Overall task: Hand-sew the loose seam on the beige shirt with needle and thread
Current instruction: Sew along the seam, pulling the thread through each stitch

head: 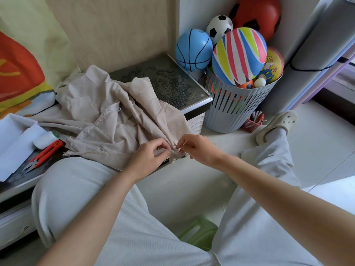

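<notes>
While both hands meet at the near edge of the cloth, the person looks to be mid-stitch.

Shirt: the beige shirt (107, 120) lies crumpled on the dark table (172, 81), its near hem hanging over the table's edge toward the person's lap.

Left hand: the left hand (148, 153) pinches the hem's edge between thumb and fingertips, pressed together on the fabric.

Right hand: the right hand (197, 148) has thumb and forefinger closed on what appears to be the needle (183, 144), a thin sliver just beside the fabric edge; it is too small to be sure.

Thread: a short fine strand seems to run between the hands; where it enters the cloth cannot be made out.

Step in hand: likely placing or drawing a stitch at the loose seam.

Next move: calls for a steady hold on the hem while the needle is guided through, keeping the thread untangled.

Nearby tools: orange snips (43, 153) and a white spool (47, 140) lie on the table, well apart from the hands.
</notes>
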### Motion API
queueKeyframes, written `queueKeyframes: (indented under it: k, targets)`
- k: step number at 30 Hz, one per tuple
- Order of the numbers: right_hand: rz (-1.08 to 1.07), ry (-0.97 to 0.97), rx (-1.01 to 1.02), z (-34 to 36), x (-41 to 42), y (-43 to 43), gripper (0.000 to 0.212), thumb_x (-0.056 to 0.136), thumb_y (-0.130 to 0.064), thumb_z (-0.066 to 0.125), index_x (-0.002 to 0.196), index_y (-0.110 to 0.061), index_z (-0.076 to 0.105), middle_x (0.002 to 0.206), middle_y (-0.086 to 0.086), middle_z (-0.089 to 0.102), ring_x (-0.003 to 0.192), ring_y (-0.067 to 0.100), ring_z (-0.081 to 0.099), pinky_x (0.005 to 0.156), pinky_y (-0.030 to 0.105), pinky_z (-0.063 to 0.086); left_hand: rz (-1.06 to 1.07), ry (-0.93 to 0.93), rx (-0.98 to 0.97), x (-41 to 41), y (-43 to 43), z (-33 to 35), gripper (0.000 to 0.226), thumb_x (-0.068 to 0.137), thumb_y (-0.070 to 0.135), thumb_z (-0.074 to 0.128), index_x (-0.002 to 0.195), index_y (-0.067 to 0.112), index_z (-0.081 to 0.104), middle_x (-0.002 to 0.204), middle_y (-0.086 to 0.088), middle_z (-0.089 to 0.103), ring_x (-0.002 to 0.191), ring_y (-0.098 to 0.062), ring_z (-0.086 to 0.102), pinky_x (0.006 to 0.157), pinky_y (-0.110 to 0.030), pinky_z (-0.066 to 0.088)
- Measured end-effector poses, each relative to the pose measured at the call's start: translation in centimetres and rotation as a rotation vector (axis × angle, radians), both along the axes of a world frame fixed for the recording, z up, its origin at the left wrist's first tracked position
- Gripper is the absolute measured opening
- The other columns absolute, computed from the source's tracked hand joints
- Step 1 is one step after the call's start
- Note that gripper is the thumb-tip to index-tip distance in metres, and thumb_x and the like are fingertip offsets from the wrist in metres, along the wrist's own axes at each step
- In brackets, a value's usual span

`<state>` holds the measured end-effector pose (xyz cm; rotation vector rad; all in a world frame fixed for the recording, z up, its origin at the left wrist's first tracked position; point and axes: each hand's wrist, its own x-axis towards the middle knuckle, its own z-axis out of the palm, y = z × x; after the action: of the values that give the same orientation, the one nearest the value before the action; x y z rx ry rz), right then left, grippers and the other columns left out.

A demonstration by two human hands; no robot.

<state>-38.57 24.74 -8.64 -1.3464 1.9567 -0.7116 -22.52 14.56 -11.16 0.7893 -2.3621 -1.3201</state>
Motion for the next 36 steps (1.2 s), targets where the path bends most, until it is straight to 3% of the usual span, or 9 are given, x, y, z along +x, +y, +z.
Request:
queueKeyframes:
  k: [8, 11, 17, 21, 26, 32, 36]
  targets:
    - [0.026, -0.017, 0.037, -0.44, -0.05, -0.07, 0.021, 0.09, -0.002, 0.049, 0.095, -0.012, 0.067, 0.085, -0.004, 0.062, 0.063, -0.004, 0.049, 0.063, 0.01, 0.04, -0.003, 0.003, 0.03, -0.03, 0.0, -0.12, 0.008, 0.083, 0.025, 0.058, 0.076, 0.029, 0.057, 0.071, 0.02, 0.059, 0.071, 0.001, 0.053, 0.07, -0.017, 0.04]
    - [0.046, -0.001, 0.038, -0.5, -0.08, -0.07, 0.021, 0.089, 0.0, 0.049, 0.096, -0.009, 0.067, 0.081, -0.007, 0.059, 0.063, -0.006, 0.048, 0.06, 0.002, 0.036, -0.001, -0.006, 0.036, 0.03, -0.12, -0.31, 0.014, 0.088, 0.02, 0.059, 0.077, 0.027, 0.058, 0.07, 0.02, 0.059, 0.07, 0.001, 0.053, 0.07, -0.019, 0.041]
    - [0.05, -0.013, 0.031, -0.61, -0.17, -0.01, 0.022, 0.09, 0.002, 0.048, 0.097, -0.007, 0.066, 0.077, -0.009, 0.057, 0.067, 0.003, 0.05, 0.064, 0.007, 0.037, 0.003, -0.015, 0.111, 0.0, -0.3, -0.76, 0.017, 0.093, 0.017, 0.055, 0.078, 0.026, 0.054, 0.056, 0.012, 0.047, 0.056, -0.009, 0.038, 0.057, -0.029, 0.033]
    - [0.046, -0.052, 0.018, -0.44, -0.07, 0.07, 0.022, 0.092, 0.003, 0.046, 0.097, -0.008, 0.064, 0.069, -0.016, 0.051, 0.062, -0.002, 0.046, 0.057, 0.005, 0.036, 0.006, 0.002, 0.157, -0.02, -0.32, -0.68, 0.02, 0.096, 0.009, 0.05, 0.079, 0.02, 0.051, 0.053, 0.008, 0.045, 0.05, -0.009, 0.035, 0.051, -0.024, 0.03]
    - [0.071, -0.062, 0.019, -0.3, 0.09, -0.03, 0.024, 0.092, 0.005, 0.045, 0.089, -0.014, 0.059, 0.069, -0.015, 0.051, 0.062, -0.003, 0.047, 0.056, 0.003, 0.037, 0.007, 0.022, 0.173, -0.13, -0.35, -0.66, 0.021, 0.097, 0.009, 0.05, 0.079, 0.02, 0.051, 0.055, 0.006, 0.045, 0.049, -0.009, 0.034, 0.046, -0.019, 0.029]
    - [0.063, -0.049, 0.052, -0.66, 0.03, -0.17, 0.021, 0.093, 0.003, 0.044, 0.099, -0.003, 0.063, 0.079, 0.0, 0.058, 0.063, 0.0, 0.049, 0.055, 0.004, 0.038, 0.004, 0.038, 0.149, -0.11, -0.31, -0.51, 0.02, 0.097, 0.009, 0.049, 0.08, 0.02, 0.049, 0.054, 0.01, 0.048, 0.047, -0.005, 0.033, 0.045, -0.018, 0.028]
    - [0.059, -0.116, 0.059, -0.83, 0.21, -0.37, 0.021, 0.093, 0.004, 0.043, 0.096, -0.005, 0.062, 0.073, -0.004, 0.056, 0.062, 0.004, 0.05, 0.057, 0.008, 0.04, 0.001, 0.036, 0.162, -0.14, -0.24, -0.32, 0.023, 0.097, 0.007, 0.048, 0.078, 0.021, 0.047, 0.051, 0.009, 0.047, 0.047, -0.007, 0.033, 0.047, -0.019, 0.029]
